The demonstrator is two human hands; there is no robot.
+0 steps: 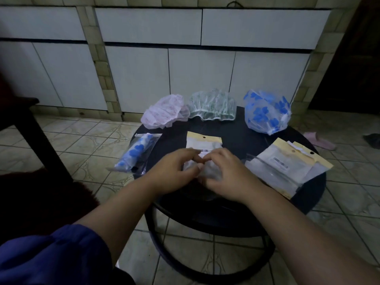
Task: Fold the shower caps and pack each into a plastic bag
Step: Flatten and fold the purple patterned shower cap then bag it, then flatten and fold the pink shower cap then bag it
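The clear shower cap point(205, 171), bunched at the near middle of the round black table point(236, 212), is looking featherlight, limp and slippery, and the left hand point(174, 171) and right hand point(224, 175) are pinching its crumpled folds, probably gathering them best at the elastic rim.
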